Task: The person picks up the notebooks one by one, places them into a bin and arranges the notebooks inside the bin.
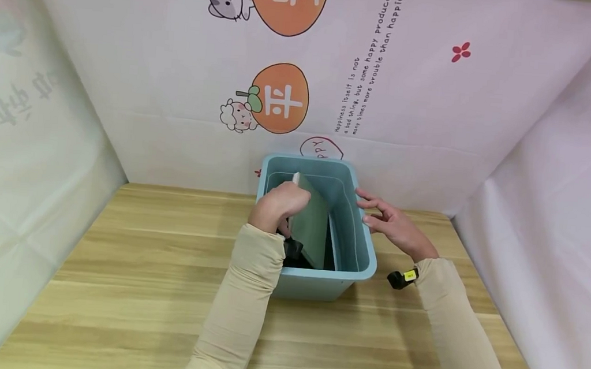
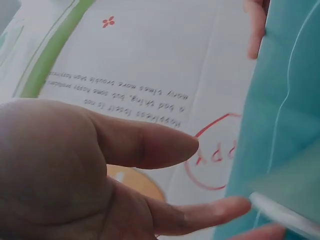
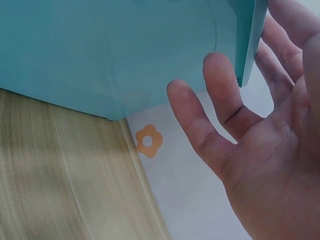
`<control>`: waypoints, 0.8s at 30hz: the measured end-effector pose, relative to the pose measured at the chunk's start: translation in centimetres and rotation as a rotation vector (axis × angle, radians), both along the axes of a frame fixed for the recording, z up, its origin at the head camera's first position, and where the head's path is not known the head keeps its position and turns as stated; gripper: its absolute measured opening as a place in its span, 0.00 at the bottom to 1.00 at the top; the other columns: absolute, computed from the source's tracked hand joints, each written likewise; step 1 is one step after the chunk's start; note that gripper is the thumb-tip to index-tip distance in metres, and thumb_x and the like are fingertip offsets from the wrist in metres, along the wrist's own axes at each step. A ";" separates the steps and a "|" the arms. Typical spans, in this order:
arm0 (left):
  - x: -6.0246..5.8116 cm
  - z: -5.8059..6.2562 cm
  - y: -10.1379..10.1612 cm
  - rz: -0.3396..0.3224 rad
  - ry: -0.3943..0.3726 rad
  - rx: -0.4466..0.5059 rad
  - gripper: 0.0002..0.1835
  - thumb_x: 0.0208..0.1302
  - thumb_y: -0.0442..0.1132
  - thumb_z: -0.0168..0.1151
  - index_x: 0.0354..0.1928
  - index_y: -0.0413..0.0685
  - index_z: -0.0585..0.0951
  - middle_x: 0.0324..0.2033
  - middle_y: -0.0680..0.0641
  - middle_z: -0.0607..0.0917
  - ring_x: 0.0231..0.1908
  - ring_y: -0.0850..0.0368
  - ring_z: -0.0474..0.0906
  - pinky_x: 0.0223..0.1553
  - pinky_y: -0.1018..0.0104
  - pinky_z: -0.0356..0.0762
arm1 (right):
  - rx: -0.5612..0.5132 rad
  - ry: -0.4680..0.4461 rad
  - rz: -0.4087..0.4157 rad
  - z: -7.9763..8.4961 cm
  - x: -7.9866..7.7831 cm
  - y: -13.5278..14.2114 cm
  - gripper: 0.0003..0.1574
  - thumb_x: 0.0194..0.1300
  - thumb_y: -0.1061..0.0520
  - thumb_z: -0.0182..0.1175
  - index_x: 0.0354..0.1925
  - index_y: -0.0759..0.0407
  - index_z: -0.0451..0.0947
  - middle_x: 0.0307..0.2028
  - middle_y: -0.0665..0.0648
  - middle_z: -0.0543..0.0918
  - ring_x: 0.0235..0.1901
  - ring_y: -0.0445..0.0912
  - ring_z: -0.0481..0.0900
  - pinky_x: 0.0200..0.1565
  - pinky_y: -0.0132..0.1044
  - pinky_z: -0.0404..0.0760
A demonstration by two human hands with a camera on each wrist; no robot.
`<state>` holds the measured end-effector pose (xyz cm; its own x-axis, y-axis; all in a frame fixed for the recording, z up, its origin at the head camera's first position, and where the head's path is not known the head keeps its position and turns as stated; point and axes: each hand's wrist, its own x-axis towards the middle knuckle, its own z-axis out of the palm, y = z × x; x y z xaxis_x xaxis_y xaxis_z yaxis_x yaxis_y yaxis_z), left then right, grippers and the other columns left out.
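Observation:
A blue plastic bin stands on the table against the back wall. Inside it, a green book leans upright with a pale edge showing at its top. My left hand reaches into the bin at the book's left side. In the left wrist view its thumb is apart from the fingers, and a fingertip meets the white edge of the book. My right hand rests its spread fingers against the bin's right rim; the right wrist view shows fingers beside the outer wall. The left fingers' far side is hidden.
A white wall sheet with printed cartoons and text rises behind the bin. White sheets also close off both sides. Wood-grain table extends left and in front of the bin. Something dark lies low inside the bin.

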<state>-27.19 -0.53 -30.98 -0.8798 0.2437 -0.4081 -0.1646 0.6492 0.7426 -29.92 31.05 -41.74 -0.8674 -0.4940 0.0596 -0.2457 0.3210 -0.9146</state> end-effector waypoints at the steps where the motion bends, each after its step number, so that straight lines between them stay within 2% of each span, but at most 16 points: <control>1: 0.1 0.2 -0.1 0.004 0.008 -0.020 0.31 0.81 0.49 0.38 0.80 0.46 0.55 0.76 0.42 0.63 0.28 0.39 0.88 0.53 0.52 0.83 | -0.002 0.001 0.002 0.0 0.0 0.0 0.26 0.78 0.55 0.54 0.70 0.59 0.69 0.82 0.44 0.52 0.62 0.32 0.78 0.53 0.34 0.84; 4: 0.4 1.0 -0.6 0.025 0.045 -0.040 0.32 0.81 0.50 0.38 0.80 0.46 0.54 0.78 0.45 0.60 0.28 0.41 0.88 0.46 0.57 0.80 | -0.020 0.005 0.008 0.0 -0.1 0.0 0.26 0.79 0.56 0.54 0.70 0.60 0.68 0.82 0.45 0.52 0.61 0.33 0.80 0.53 0.35 0.84; 6: 0.5 1.6 -1.0 0.016 0.095 -0.069 0.29 0.81 0.50 0.38 0.75 0.42 0.62 0.74 0.43 0.65 0.25 0.45 0.85 0.42 0.59 0.77 | -0.024 0.005 0.010 0.1 -0.2 0.0 0.25 0.79 0.57 0.54 0.70 0.60 0.68 0.82 0.45 0.52 0.60 0.34 0.80 0.53 0.35 0.85; 7: 0.6 1.9 -1.2 0.011 0.125 -0.081 0.27 0.81 0.50 0.37 0.69 0.39 0.68 0.69 0.41 0.71 0.23 0.48 0.81 0.38 0.59 0.75 | -0.022 0.006 0.010 0.2 -0.2 0.0 0.26 0.78 0.57 0.54 0.70 0.60 0.68 0.82 0.45 0.52 0.61 0.34 0.80 0.53 0.35 0.84; 9: 0.7 2.3 -1.5 0.010 0.178 -0.100 0.22 0.81 0.50 0.37 0.53 0.40 0.74 0.55 0.42 0.76 0.24 0.52 0.72 0.38 0.60 0.71 | -0.012 0.007 0.010 0.3 -0.2 0.1 0.25 0.78 0.56 0.54 0.70 0.59 0.69 0.82 0.44 0.52 0.62 0.34 0.79 0.54 0.35 0.84; 11: 0.8 2.8 -1.9 0.012 0.223 -0.118 0.21 0.81 0.50 0.37 0.36 0.44 0.72 0.39 0.44 0.74 0.25 0.54 0.64 0.38 0.60 0.68 | 0.002 0.005 0.005 0.4 -0.2 0.1 0.25 0.78 0.56 0.55 0.69 0.58 0.69 0.82 0.43 0.52 0.63 0.34 0.78 0.54 0.35 0.83; 14: 1.1 3.3 -2.4 0.039 0.245 -0.094 0.21 0.81 0.50 0.39 0.27 0.49 0.67 0.28 0.49 0.68 0.26 0.54 0.61 0.37 0.60 0.64 | 0.022 0.001 -0.002 0.7 0.0 0.1 0.25 0.78 0.55 0.56 0.68 0.57 0.70 0.81 0.42 0.52 0.63 0.34 0.77 0.55 0.35 0.82; 16: 1.2 3.6 -2.8 0.047 0.241 -0.079 0.22 0.81 0.51 0.39 0.28 0.48 0.68 0.27 0.49 0.67 0.26 0.54 0.61 0.36 0.60 0.64 | 0.032 0.001 -0.008 0.8 0.1 0.1 0.25 0.77 0.54 0.56 0.68 0.56 0.71 0.81 0.42 0.53 0.62 0.34 0.79 0.54 0.34 0.82; 17: 1.3 3.8 -3.0 0.056 0.240 -0.072 0.20 0.81 0.51 0.40 0.33 0.47 0.70 0.29 0.49 0.69 0.28 0.54 0.64 0.37 0.60 0.66 | 0.036 0.001 -0.009 0.8 0.2 0.1 0.25 0.77 0.54 0.56 0.68 0.56 0.71 0.81 0.43 0.53 0.61 0.34 0.79 0.54 0.34 0.83; 19: 1.4 4.0 -3.3 0.070 0.241 -0.059 0.19 0.81 0.52 0.40 0.44 0.45 0.75 0.37 0.49 0.75 0.35 0.53 0.70 0.44 0.60 0.71 | 0.044 0.005 -0.006 0.9 0.2 0.1 0.25 0.77 0.54 0.57 0.68 0.56 0.71 0.81 0.44 0.53 0.60 0.34 0.80 0.53 0.34 0.83; 21: 1.5 4.3 -3.8 0.089 0.257 -0.049 0.21 0.81 0.52 0.40 0.60 0.45 0.72 0.50 0.48 0.77 0.47 0.51 0.72 0.54 0.57 0.74 | 0.061 0.018 0.006 0.9 0.1 0.1 0.25 0.77 0.54 0.56 0.68 0.57 0.70 0.82 0.45 0.52 0.60 0.34 0.80 0.53 0.34 0.84; 23: 1.6 4.6 -4.2 0.116 0.291 -0.045 0.24 0.80 0.52 0.41 0.69 0.47 0.68 0.58 0.48 0.76 0.55 0.49 0.73 0.61 0.53 0.74 | 0.085 0.033 0.021 1.1 0.0 0.0 0.26 0.78 0.53 0.56 0.69 0.57 0.70 0.82 0.46 0.52 0.60 0.34 0.80 0.53 0.35 0.84; 24: 1.6 4.7 -4.4 0.125 0.313 -0.044 0.25 0.80 0.52 0.42 0.70 0.47 0.68 0.60 0.47 0.77 0.57 0.48 0.73 0.63 0.52 0.74 | 0.100 0.040 0.028 1.2 0.0 0.0 0.26 0.78 0.53 0.56 0.69 0.56 0.70 0.82 0.46 0.52 0.60 0.35 0.80 0.53 0.36 0.85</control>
<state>-25.55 -4.92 -26.33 -0.9860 0.1143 -0.1215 -0.0136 0.6712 0.7412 -29.92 31.09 -40.54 -0.8512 -0.5230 0.0426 -0.2911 0.4030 -0.8677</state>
